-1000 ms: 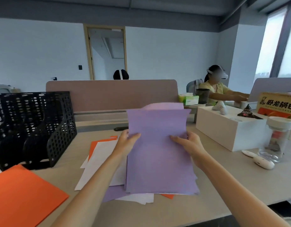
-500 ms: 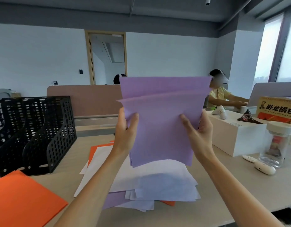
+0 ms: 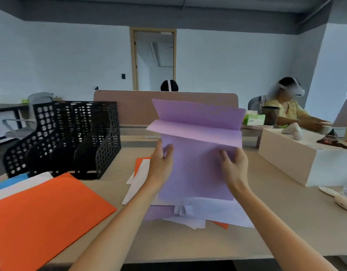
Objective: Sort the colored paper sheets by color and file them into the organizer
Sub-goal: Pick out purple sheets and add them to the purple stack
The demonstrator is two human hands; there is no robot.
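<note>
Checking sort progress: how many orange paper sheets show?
3: large orange paper sheet front-left; far orange corner behind the mixed paper pile; near orange corner under its front edge. Others may be hidden.

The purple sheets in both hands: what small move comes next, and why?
Probably tap the purple sheets on the desk to square them: the left hand and right hand hold them upright, but their top edges are staggered. The black organizer stands to the left.
</note>
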